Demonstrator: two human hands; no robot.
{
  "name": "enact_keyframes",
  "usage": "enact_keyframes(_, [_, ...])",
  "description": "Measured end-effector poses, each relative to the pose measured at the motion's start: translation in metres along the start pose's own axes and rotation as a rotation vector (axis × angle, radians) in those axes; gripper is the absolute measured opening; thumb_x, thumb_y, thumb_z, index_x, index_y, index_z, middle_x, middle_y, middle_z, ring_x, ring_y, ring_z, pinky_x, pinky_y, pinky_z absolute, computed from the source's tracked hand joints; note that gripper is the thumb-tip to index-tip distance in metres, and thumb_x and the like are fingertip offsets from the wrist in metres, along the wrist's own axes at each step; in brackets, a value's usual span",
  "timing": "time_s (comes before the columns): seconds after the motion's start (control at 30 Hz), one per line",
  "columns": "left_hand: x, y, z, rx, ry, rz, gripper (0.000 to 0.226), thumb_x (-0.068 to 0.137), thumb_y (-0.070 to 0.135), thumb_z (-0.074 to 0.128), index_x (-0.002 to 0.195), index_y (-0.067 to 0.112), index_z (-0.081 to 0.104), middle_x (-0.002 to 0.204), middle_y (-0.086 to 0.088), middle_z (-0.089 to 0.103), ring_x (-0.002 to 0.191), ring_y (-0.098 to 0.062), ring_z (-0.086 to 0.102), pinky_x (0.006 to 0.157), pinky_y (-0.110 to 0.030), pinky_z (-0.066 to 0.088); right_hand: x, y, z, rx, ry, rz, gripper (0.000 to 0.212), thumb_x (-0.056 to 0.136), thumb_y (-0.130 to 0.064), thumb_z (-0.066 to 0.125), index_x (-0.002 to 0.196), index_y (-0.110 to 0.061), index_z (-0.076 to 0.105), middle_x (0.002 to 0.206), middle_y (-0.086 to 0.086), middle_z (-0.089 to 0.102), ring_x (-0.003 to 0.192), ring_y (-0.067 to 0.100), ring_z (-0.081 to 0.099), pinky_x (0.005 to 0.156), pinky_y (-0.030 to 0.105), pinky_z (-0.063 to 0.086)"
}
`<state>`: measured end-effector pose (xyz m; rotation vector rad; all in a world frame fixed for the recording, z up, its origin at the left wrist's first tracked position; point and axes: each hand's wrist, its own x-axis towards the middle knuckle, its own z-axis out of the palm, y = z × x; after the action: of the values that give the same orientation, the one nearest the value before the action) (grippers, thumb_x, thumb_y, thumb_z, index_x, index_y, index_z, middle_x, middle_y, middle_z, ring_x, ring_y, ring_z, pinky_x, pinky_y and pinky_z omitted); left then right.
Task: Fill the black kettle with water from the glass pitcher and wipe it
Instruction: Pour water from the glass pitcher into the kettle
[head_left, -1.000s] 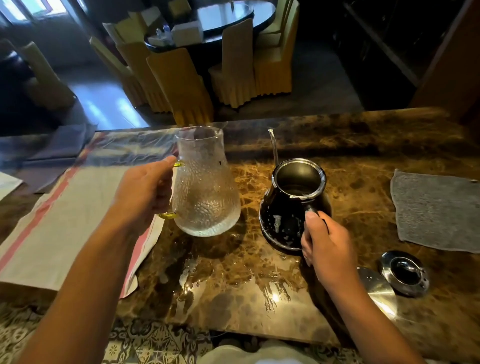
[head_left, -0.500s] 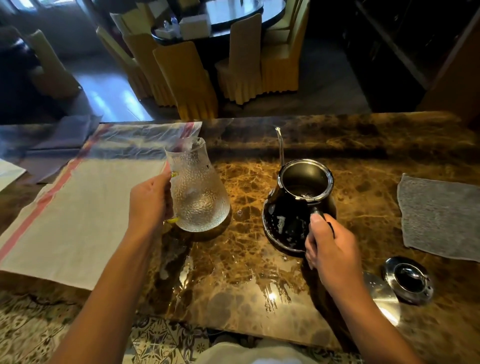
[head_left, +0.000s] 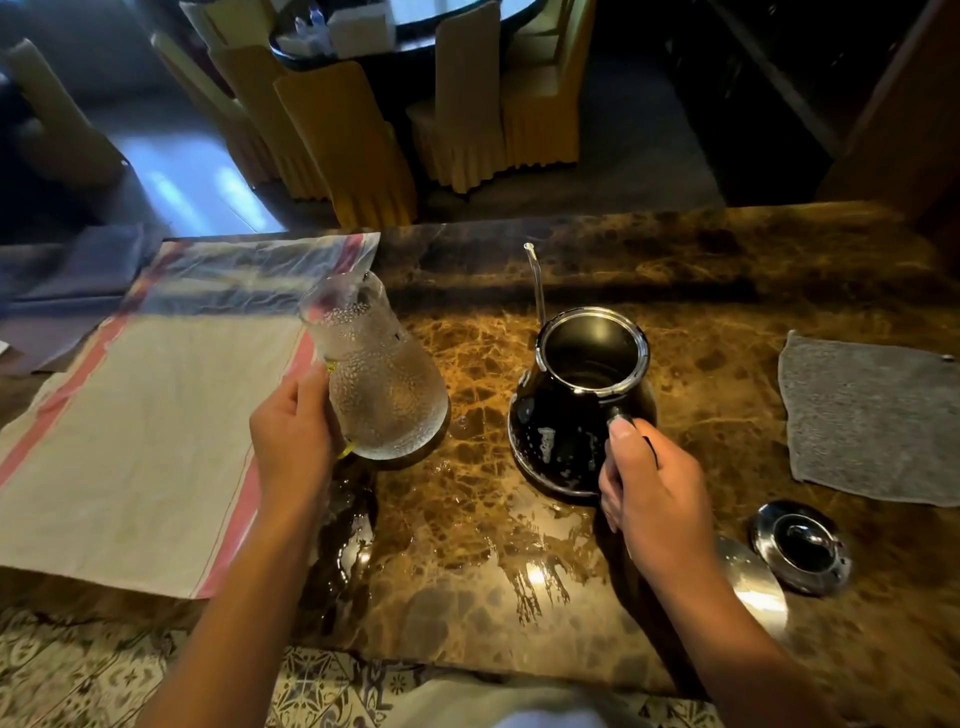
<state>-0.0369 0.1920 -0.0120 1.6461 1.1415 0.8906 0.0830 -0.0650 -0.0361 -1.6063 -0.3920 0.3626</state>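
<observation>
The black kettle (head_left: 566, 415) stands open-topped on the brown marble counter (head_left: 701, 291), its thin spout pointing away from me. Drops of water spot its dark side. My right hand (head_left: 649, 483) grips its handle on the near side. Left of it the dimpled glass pitcher (head_left: 382, 374) rests upright on the counter, and my left hand (head_left: 293, 426) is closed around its yellowish handle. The kettle's round metal lid (head_left: 802, 545) lies by itself at the right, near my right forearm. A grey wiping cloth (head_left: 872, 421) is spread flat at the far right.
A white cloth with pink stripes (head_left: 140, 431) covers the counter's left side. Water is pooled on the marble between and in front of the two vessels. A shiny round disc (head_left: 753, 587) lies beside the lid. Yellow-covered chairs (head_left: 343, 135) stand beyond the counter.
My left hand has carried the pitcher left and down, from raised beside the kettle to standing on the counter. My right hand has stayed on the kettle's handle.
</observation>
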Motion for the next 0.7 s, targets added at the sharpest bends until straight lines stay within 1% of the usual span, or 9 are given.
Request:
enact_keyframes(0.07, [-0.005, -0.009, 0.001, -0.022, 0.045, -0.012, 0.046, 0.101, 0.046, 0.054, 0.073, 0.011, 0.062, 0.066, -0.008, 0.050, 0.061, -0.017, 0.043, 0.059, -0.036, 0.038, 0.001, 0.000, 0.000, -0.012, 0.004, 0.001, 0.054, 0.095, -0.055, 0.047, 0.068, -0.009, 0.047, 0.058, 0.021, 0.043, 0.050, 0.036, 0.040, 0.051, 0.055, 0.038])
enact_keyframes(0.2, [-0.013, -0.021, 0.001, -0.016, 0.077, 0.011, 0.049, 0.102, 0.047, 0.050, 0.066, 0.015, 0.053, 0.062, -0.010, 0.047, 0.056, -0.017, 0.043, 0.053, -0.033, 0.036, 0.005, 0.002, 0.001, 0.001, 0.009, 0.004, 0.053, 0.095, -0.054, 0.047, 0.068, -0.009, 0.045, 0.058, 0.020, 0.041, 0.050, 0.028, 0.038, 0.049, 0.052, 0.036])
enact_keyframes(0.27, [-0.016, -0.024, 0.001, 0.010, 0.067, 0.030, 0.049, 0.105, 0.044, 0.049, 0.068, 0.012, 0.054, 0.062, -0.011, 0.048, 0.053, -0.014, 0.044, 0.050, -0.030, 0.036, 0.006, 0.002, 0.002, 0.019, 0.009, 0.015, 0.052, 0.094, -0.054, 0.047, 0.068, -0.009, 0.045, 0.057, 0.018, 0.041, 0.050, 0.026, 0.037, 0.049, 0.048, 0.033])
enact_keyframes(0.37, [-0.021, -0.025, 0.003, 0.019, 0.049, 0.053, 0.048, 0.106, 0.040, 0.046, 0.072, 0.008, 0.054, 0.063, -0.005, 0.046, 0.052, -0.008, 0.040, 0.050, -0.029, 0.035, 0.007, 0.003, 0.005, 0.050, 0.015, 0.032, 0.053, 0.094, -0.055, 0.048, 0.069, -0.009, 0.044, 0.057, 0.012, 0.040, 0.051, 0.025, 0.035, 0.050, 0.043, 0.031])
enact_keyframes(0.47, [-0.023, -0.027, 0.003, 0.050, 0.033, 0.108, 0.052, 0.107, 0.041, 0.043, 0.079, -0.001, 0.055, 0.066, -0.004, 0.045, 0.055, -0.004, 0.039, 0.053, -0.030, 0.034, 0.006, 0.002, 0.009, 0.072, 0.053, 0.004, 0.054, 0.095, -0.054, 0.048, 0.070, -0.006, 0.044, 0.058, 0.017, 0.038, 0.051, 0.026, 0.035, 0.049, 0.040, 0.030])
enact_keyframes(0.53, [-0.022, -0.029, 0.001, 0.053, 0.021, 0.123, 0.054, 0.106, 0.045, 0.042, 0.078, 0.000, 0.054, 0.066, -0.007, 0.045, 0.059, -0.012, 0.041, 0.056, -0.035, 0.034, 0.004, 0.001, 0.014, 0.082, 0.092, -0.016, 0.056, 0.095, -0.053, 0.048, 0.071, -0.002, 0.045, 0.059, 0.017, 0.039, 0.052, 0.025, 0.036, 0.049, 0.037, 0.031])
enact_keyframes(0.57, [-0.022, -0.029, 0.000, 0.052, 0.016, 0.125, 0.055, 0.106, 0.045, 0.042, 0.077, 0.000, 0.053, 0.067, -0.009, 0.045, 0.061, -0.017, 0.041, 0.057, -0.037, 0.035, 0.004, 0.000, 0.016, 0.084, 0.108, -0.017, 0.057, 0.095, -0.053, 0.048, 0.072, -0.001, 0.046, 0.059, 0.016, 0.039, 0.052, 0.025, 0.036, 0.048, 0.037, 0.031])
enact_keyframes(0.6, [-0.022, -0.028, 0.000, 0.054, 0.010, 0.128, 0.055, 0.107, 0.044, 0.042, 0.078, -0.001, 0.053, 0.067, -0.011, 0.045, 0.062, -0.018, 0.041, 0.057, -0.038, 0.035, 0.005, 0.001, 0.018, 0.082, 0.116, -0.014, 0.058, 0.095, -0.054, 0.049, 0.072, 0.000, 0.046, 0.059, 0.018, 0.039, 0.052, 0.029, 0.035, 0.048, 0.041, 0.031])
enact_keyframes(0.7, [-0.023, -0.028, 0.000, 0.066, 0.002, 0.143, 0.056, 0.109, 0.040, 0.041, 0.079, -0.006, 0.051, 0.065, -0.010, 0.045, 0.059, -0.016, 0.040, 0.056, -0.036, 0.035, 0.006, 0.001, 0.021, 0.067, 0.114, -0.011, 0.060, 0.094, -0.056, 0.051, 0.073, 0.000, 0.046, 0.062, 0.027, 0.039, 0.053, 0.041, 0.035, 0.049, 0.053, 0.031])
